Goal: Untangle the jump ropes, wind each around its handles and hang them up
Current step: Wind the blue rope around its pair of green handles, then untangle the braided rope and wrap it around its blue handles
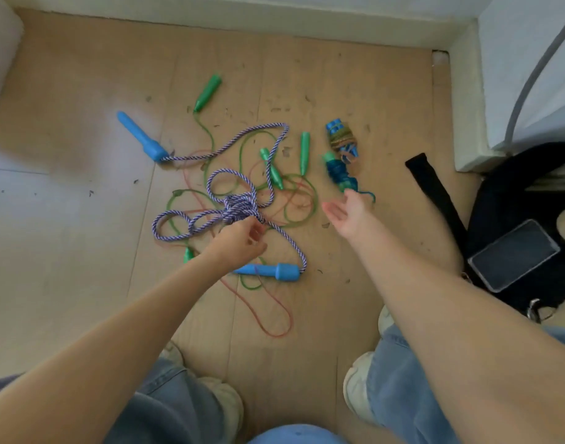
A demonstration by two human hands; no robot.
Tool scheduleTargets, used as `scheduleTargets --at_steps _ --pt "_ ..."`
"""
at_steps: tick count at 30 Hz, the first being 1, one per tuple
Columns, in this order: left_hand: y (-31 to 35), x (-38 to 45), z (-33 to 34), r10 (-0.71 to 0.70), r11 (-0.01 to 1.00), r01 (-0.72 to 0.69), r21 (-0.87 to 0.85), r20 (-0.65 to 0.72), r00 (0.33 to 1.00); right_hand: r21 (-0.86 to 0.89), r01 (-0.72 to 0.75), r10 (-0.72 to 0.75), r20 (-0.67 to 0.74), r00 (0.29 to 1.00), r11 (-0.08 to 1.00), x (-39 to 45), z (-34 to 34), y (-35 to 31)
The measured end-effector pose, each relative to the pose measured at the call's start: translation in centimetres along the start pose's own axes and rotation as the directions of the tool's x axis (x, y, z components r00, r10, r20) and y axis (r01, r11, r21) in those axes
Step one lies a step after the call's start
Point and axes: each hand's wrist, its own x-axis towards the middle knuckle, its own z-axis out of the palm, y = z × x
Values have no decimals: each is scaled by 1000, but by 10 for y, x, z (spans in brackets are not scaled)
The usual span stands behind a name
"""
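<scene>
Left hand (242, 240) pinches the knot of the blue-and-white braided rope (239, 205), which lies tangled on the wooden floor (354, 88) with thin green (302, 208) and red cords (274, 318). Right hand (346, 213), to the right of this knot, is spread with relaxed fingers and holds nothing; it is blurred. Just beyond this hand lie two already wound ropes (342, 155). One blue handle (141, 136) lies far left of the knot, another (271, 271) near below it. A pale baseboard (242, 19) closes the floor behind the knot. Well to the right, a black bag (515, 193) carries a phone (513, 254).
</scene>
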Motion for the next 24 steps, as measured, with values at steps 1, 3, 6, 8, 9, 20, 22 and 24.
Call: scheduleTargets --at_steps 1,3,6,8,9,20,22,24 --pt "-6 -1 7 12 995 -16 100 42 999 -31 -19 18 -37 999 999 4 -5 7" --pt "-17 -3 17 22 970 -34 240 51 998 -141 -13 3 -66 998 990 4 -11 23" --pt "-22 3 12 34 974 13 225 -204 978 -460 132 -97 98 990 878 -3 -3 46" --pt "-25 12 4 47 970 44 238 -363 930 -589 235 -116 233 966 773 -9 12 56" --pt "-27 18 0 54 958 61 280 -385 921 -620 266 -109 279 954 738 -11 21 58" --pt "4 35 -76 136 965 -95 243 -155 979 -658 643 -189 627 756 392 -29 53 47" --pt "24 15 -108 164 962 -128 239 -138 977 -623 693 -226 663 714 362 -52 62 32" --pt "46 -10 -139 190 960 -148 240 -162 968 -552 746 -242 718 653 372 -83 70 14"
